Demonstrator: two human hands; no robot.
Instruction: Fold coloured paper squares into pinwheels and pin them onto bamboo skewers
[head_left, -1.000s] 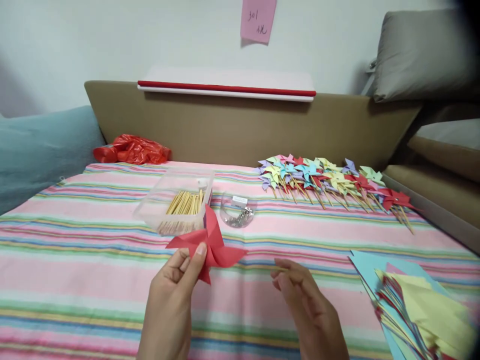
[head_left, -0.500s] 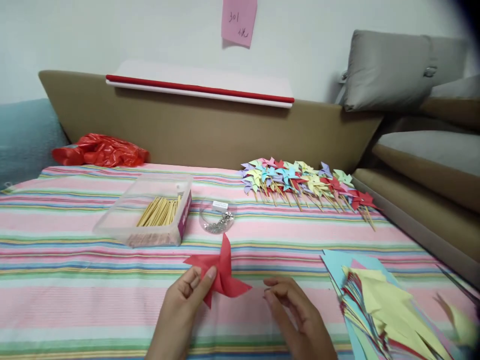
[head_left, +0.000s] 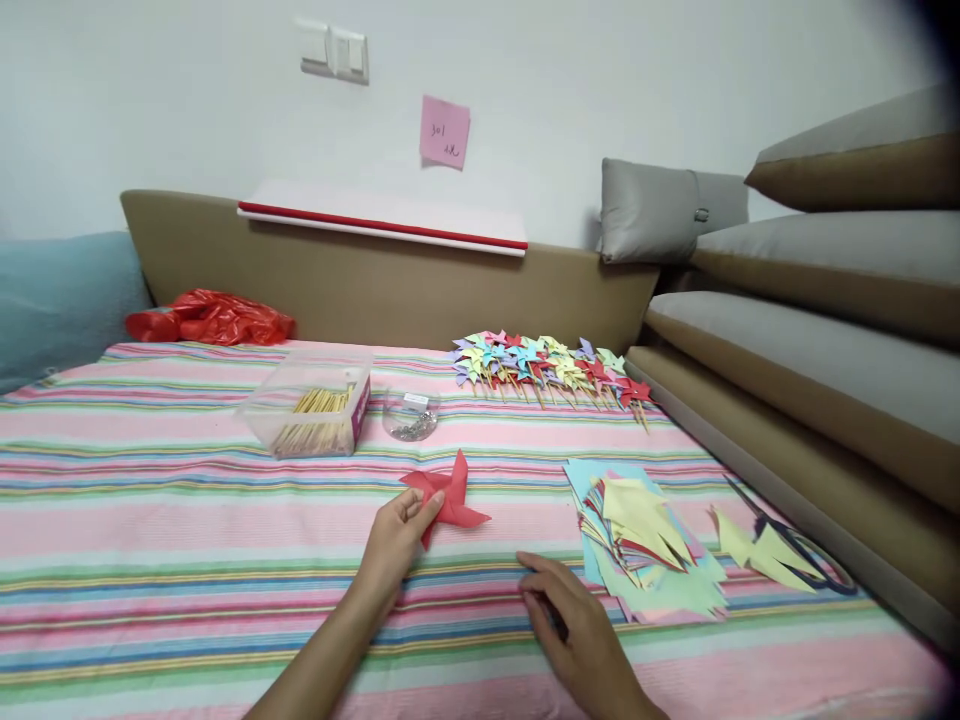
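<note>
My left hand (head_left: 397, 535) pinches a red paper pinwheel (head_left: 450, 497) by its lower left side, just above the striped bedsheet (head_left: 150, 510). My right hand (head_left: 577, 630) rests low on the sheet to the right, fingers curled downward and pressed together; whether anything is in them I cannot make out. A stack of cut coloured paper squares (head_left: 645, 535) lies just right of that hand.
A clear plastic box of wooden sticks (head_left: 315, 410) and a small clear cup of metal pins (head_left: 410, 415) stand behind the pinwheel. Several finished pinwheels on sticks (head_left: 547, 365) lie at the back. Scissors (head_left: 795, 540) and yellow scraps lie at right, a red plastic bag (head_left: 210, 318) at back left.
The view has pulled back and turned right, showing more bed and cushions. My left hand has stretched forward with the pinwheel; my right hand has dropped onto the sheet.
</note>
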